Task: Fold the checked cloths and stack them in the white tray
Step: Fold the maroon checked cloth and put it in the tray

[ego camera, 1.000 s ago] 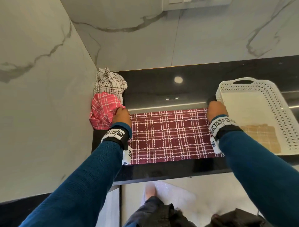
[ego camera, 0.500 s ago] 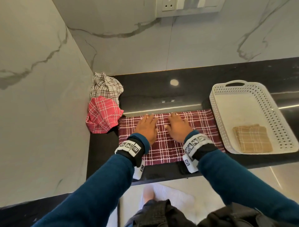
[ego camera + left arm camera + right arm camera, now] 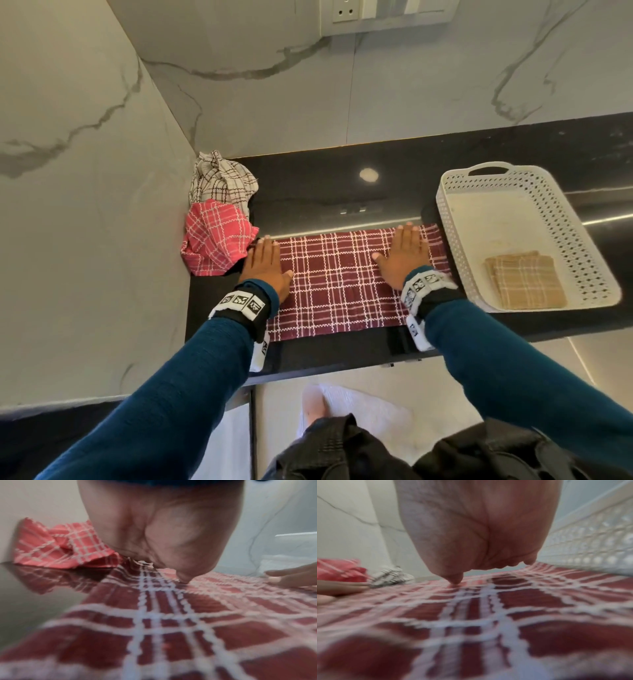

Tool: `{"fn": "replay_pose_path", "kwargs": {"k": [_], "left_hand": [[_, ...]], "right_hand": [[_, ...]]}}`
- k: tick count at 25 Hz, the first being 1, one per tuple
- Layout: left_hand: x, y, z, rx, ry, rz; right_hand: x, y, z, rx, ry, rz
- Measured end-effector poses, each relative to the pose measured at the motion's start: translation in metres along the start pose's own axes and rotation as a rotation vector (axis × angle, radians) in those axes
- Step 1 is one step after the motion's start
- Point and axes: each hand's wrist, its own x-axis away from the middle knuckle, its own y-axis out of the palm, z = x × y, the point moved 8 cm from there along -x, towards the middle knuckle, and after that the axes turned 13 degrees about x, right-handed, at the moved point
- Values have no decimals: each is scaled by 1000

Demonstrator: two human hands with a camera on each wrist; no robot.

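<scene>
A maroon checked cloth [image 3: 339, 284] lies as a long flat strip on the black counter [image 3: 342, 192]. My left hand [image 3: 265, 260] presses flat on its left end, fingers straight. My right hand [image 3: 406, 255] lies flat on its right end, beside the white tray [image 3: 561, 240]. A folded tan checked cloth [image 3: 525, 279] sits in the tray's near corner. In the left wrist view the left palm [image 3: 159, 531] bears down on the maroon cloth [image 3: 171, 628]; in the right wrist view the right palm [image 3: 476, 531] does the same on the cloth [image 3: 488, 622].
A crumpled pink checked cloth [image 3: 217, 246] and a crumpled white checked cloth [image 3: 222, 181] lie in the left corner against the marble wall [image 3: 85, 205]. The counter's front edge runs just behind my wrists. A wall socket [image 3: 346, 12] sits above.
Both hands went from the cloth's far corners to its middle, then slid apart flat along the cloth to its two ends.
</scene>
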Motion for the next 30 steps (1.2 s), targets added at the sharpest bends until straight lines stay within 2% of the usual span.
{"fn": "replay_pose_path", "kwargs": {"k": [2, 3, 5, 7, 11, 14, 17, 19, 20, 22, 23, 24, 25, 27, 30], "left_hand": [[17, 3, 53, -13, 178, 34], [27, 15, 79, -7, 261, 6], [36, 42, 101, 20, 288, -97], [32, 53, 85, 49, 224, -117], [35, 45, 8, 49, 65, -61], [42, 35, -31, 57, -44, -47], [54, 27, -14, 12, -47, -20], [66, 28, 29, 27, 68, 17], [73, 33, 55, 49, 138, 16], [83, 51, 99, 56, 242, -17], [83, 62, 111, 48, 256, -39], [81, 71, 113, 46, 241, -60], [80, 78, 106, 48, 211, -73], [81, 84, 75, 44, 153, -49], [93, 81, 17, 73, 63, 40]], "right_hand": [[32, 6, -57, 12, -209, 46], [49, 15, -82, 17, -311, 35], [64, 36, -100, 45, -406, -8], [55, 45, -70, 70, -324, -10], [42, 51, 25, -4, -11, -66], [46, 50, 42, -71, 85, -55], [61, 47, 33, -155, 257, -92], [77, 43, 23, -189, 350, -121], [83, 40, 10, -162, 286, -87], [97, 40, -38, -61, -75, 25], [106, 45, -60, -24, -263, 49], [113, 53, -71, -3, -383, 47], [114, 59, -69, 8, -425, 39], [105, 69, -39, 16, -338, 27], [102, 84, 31, 2, -85, 46]]}}
